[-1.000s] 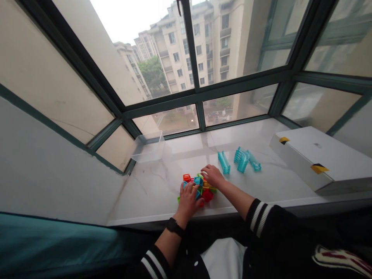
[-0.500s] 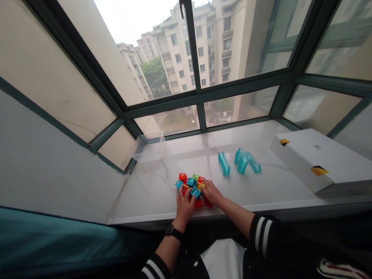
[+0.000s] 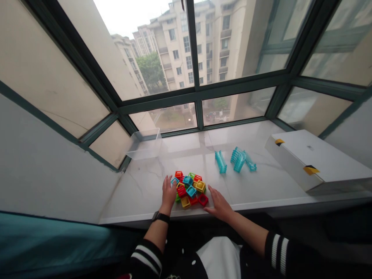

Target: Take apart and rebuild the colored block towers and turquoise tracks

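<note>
Several hollow plastic blocks lie heaped near the front edge of the white marble-look sill, among them a yellow block (image 3: 200,186), a blue block (image 3: 191,191) and a red block (image 3: 202,200). My left hand (image 3: 168,192) is at the heap's left side, fingers apart, its fingertips close to a light blue block (image 3: 174,181); I cannot tell whether they touch. To the right of the heap my right hand (image 3: 218,203) is open, thumb and fingers spread around the pile's edge with nothing in the grasp.
Clear teal track-like pieces (image 3: 238,159) lie on the sill (image 3: 186,151) right of the blocks. A transparent plastic bin (image 3: 144,145) stands at the back left. At the right is a large white box (image 3: 316,159) with yellow-black tabs. Windows border the back and sides.
Both hands have come off the top of the heap and moved apart, the left to its left side, the right to its right. More blocks are now uncovered. The view has shifted slightly.
</note>
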`<state>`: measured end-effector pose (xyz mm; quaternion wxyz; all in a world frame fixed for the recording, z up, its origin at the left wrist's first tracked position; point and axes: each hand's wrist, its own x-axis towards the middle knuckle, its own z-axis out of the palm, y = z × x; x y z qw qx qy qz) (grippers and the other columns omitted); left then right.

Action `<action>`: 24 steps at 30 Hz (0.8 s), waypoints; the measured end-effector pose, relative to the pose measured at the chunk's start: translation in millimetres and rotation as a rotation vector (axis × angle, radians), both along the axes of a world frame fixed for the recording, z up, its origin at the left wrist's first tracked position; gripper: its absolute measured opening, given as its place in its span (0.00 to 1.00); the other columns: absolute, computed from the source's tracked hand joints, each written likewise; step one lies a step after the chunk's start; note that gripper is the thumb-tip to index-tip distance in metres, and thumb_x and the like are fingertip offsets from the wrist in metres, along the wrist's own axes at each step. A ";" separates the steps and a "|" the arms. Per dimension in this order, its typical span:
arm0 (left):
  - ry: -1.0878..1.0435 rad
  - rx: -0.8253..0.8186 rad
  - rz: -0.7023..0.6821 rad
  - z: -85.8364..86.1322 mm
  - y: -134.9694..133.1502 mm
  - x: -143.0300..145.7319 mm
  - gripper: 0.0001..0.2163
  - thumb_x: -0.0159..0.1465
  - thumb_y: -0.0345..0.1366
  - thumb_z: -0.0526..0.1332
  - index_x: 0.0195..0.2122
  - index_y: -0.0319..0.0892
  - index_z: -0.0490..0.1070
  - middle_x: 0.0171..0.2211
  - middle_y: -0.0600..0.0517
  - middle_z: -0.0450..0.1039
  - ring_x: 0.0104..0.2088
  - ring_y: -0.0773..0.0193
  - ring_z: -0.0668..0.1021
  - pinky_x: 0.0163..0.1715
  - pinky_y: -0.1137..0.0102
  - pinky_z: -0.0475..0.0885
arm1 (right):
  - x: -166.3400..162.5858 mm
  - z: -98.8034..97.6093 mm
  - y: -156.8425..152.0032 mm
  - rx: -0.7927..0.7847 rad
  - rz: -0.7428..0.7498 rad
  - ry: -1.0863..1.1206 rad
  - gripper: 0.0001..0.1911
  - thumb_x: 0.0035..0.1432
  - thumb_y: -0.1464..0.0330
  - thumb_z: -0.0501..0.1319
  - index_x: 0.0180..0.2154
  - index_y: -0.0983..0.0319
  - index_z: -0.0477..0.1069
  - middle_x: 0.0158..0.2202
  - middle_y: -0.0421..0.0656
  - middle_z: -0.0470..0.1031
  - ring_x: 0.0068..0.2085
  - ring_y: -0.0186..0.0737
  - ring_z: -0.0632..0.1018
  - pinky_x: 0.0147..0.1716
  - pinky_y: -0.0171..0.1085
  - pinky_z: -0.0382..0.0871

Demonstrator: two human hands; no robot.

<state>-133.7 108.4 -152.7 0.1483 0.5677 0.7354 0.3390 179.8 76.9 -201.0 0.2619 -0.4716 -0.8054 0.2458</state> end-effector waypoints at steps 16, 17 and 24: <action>-0.016 -0.149 -0.162 -7.7 50.9 -20.3 0.21 0.71 0.47 0.57 0.57 0.40 0.75 0.63 0.39 0.68 0.65 0.51 0.72 0.69 0.57 0.62 | -47.3 15.6 35.5 -0.101 -0.030 -0.138 0.41 0.62 0.66 0.67 0.72 0.63 0.55 0.68 0.58 0.68 0.67 0.57 0.71 0.67 0.51 0.63; -0.021 -0.146 -0.151 -7.7 48.6 -23.9 0.20 0.71 0.47 0.56 0.57 0.40 0.75 0.62 0.39 0.69 0.64 0.52 0.72 0.69 0.57 0.63 | -52.0 17.2 37.7 -0.105 -0.038 -0.158 0.41 0.62 0.65 0.67 0.72 0.63 0.56 0.68 0.58 0.68 0.66 0.57 0.72 0.67 0.51 0.63; -0.043 -0.148 -0.023 -9.3 27.3 -48.6 0.21 0.72 0.49 0.55 0.58 0.42 0.74 0.65 0.40 0.67 0.68 0.50 0.69 0.70 0.54 0.61 | -97.0 23.8 37.4 -0.075 -0.061 -0.260 0.44 0.59 0.64 0.70 0.72 0.63 0.56 0.63 0.59 0.72 0.60 0.61 0.74 0.63 0.52 0.65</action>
